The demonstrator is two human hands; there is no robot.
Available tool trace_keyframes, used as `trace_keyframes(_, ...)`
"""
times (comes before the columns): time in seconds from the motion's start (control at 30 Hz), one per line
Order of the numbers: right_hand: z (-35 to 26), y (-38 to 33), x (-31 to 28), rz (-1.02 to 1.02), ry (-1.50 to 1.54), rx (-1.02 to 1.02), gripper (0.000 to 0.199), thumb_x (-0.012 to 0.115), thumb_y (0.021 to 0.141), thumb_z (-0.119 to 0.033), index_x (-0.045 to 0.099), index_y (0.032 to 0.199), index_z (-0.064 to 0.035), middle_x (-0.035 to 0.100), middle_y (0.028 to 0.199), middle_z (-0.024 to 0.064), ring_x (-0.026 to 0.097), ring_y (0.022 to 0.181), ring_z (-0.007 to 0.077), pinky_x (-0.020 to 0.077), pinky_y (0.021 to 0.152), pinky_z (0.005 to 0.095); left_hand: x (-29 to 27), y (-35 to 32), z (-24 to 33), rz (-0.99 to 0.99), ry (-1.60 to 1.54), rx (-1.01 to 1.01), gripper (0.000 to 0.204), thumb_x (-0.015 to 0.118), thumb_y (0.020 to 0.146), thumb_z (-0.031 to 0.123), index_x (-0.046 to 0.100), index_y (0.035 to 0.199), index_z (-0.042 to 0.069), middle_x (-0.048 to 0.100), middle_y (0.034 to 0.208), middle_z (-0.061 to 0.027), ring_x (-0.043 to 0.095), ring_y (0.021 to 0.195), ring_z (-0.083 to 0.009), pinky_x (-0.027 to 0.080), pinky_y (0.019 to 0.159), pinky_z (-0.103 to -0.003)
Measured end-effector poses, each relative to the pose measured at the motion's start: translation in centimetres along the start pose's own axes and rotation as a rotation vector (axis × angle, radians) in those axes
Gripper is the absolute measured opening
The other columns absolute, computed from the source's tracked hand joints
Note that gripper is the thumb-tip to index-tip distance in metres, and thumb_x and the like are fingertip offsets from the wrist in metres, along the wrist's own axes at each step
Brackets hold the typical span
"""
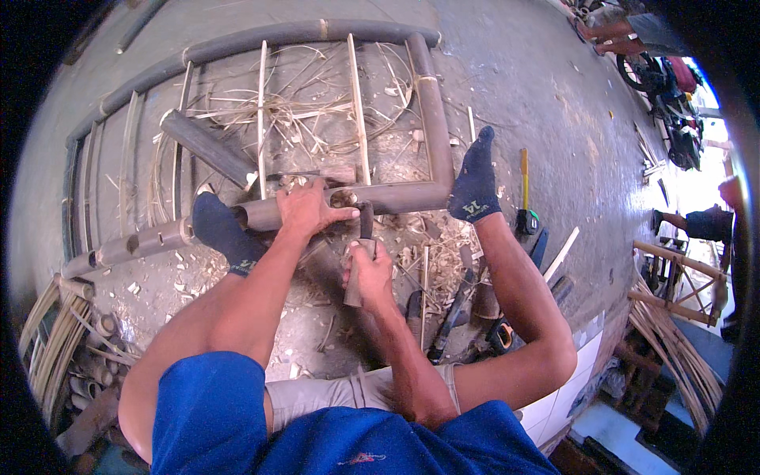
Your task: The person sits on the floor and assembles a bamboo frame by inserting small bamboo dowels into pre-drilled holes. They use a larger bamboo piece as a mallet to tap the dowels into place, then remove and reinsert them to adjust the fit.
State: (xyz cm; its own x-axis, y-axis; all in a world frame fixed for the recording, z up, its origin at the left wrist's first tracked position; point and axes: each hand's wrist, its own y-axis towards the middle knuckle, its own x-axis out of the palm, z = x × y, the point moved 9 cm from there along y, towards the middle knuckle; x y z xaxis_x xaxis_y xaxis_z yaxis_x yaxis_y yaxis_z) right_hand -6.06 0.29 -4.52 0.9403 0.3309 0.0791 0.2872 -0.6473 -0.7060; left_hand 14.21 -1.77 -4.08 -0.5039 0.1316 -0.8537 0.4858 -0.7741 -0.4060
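My left hand [307,209] is closed over the dark bamboo pole [400,198] on the near side of a ladder-like bamboo frame, thumb stretched to the right. A cut hole [343,197] in the pole lies just beyond that thumb. In my right hand [372,273] is a knife with a thick wooden handle [353,283]. Its short dark blade [366,221] points away from me, at the pole's near side by the hole; whether it touches cannot be made out. My socked feet [475,178] are on either side, at the pole.
Thin slats [261,119] cross the frame. A loose bamboo length [207,148] and a wooden-handled tool [336,172] lie inside it. Shavings [443,257] cover the floor. Tape measures [527,222] and dark blades [454,315] lie to the right. Other people [625,36] are at far right.
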Motion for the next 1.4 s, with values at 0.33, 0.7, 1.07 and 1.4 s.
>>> trace_keyframes(0.33, -6.6, 3.8, -2.6, -0.294, -0.486, 0.022, 0.022, 0.067, 0.096, -0.025, 0.059, 0.105, -0.0061, 0.059, 0.071, 0.0033, 0.056, 0.052, 0.0146, 0.0490, 0.047, 0.0331, 0.3, 0.6, 0.0, 0.094, 0.015, -0.129, 0.102, 0.066, 0.059, 0.091, 0.071, 0.115, 0.006, 0.075, 0.102, -0.0160, 0.070, 0.103, -0.0283, 0.037, 0.097, -0.050)
trace_keyframes(0.7, -13.5, 10.2, 0.8, -0.763, -1.151, -0.028, 0.042, 0.068, 0.089, -0.036, 0.065, 0.106, 0.0029, 0.065, 0.069, 0.0083, 0.063, 0.052, 0.0189, 0.0524, 0.052, 0.0371, 0.0, 0.3, 0.0, 0.280, -0.056, -0.111, 0.074, 0.067, 0.075, 0.077, 0.075, 0.105, 0.010, 0.075, 0.095, -0.0114, 0.068, 0.099, -0.0289, 0.036, 0.096, -0.054)
trace_keyframes(1.07, -6.7, 4.5, 0.0, -0.577, -1.125, -0.381, 0.056, 0.066, 0.087, -0.033, 0.051, 0.129, 0.0004, 0.069, 0.090, 0.0216, 0.069, 0.083, 0.0382, 0.0541, 0.080, 0.0490, 0.6, 0.6, -0.3, -0.073, -0.065, 0.284, 0.085, 0.081, 0.068, 0.064, 0.062, 0.132, 0.011, 0.067, 0.125, -0.0145, 0.062, 0.118, -0.0330, 0.047, 0.101, -0.050)
trace_keyframes(1.4, -0.6, 1.5, 4.4, -0.420, -0.539, 0.008, 0.036, 0.069, 0.088, -0.022, 0.053, 0.115, -0.0031, 0.063, 0.085, 0.0109, 0.063, 0.067, 0.0223, 0.0519, 0.059, 0.0393, 0.9, -0.3, -0.8, -0.033, -0.058, 0.491, 0.078, 0.082, 0.076, 0.030, 0.051, 0.143, 0.008, 0.062, 0.136, -0.0180, 0.061, 0.121, -0.0384, 0.047, 0.103, -0.048)
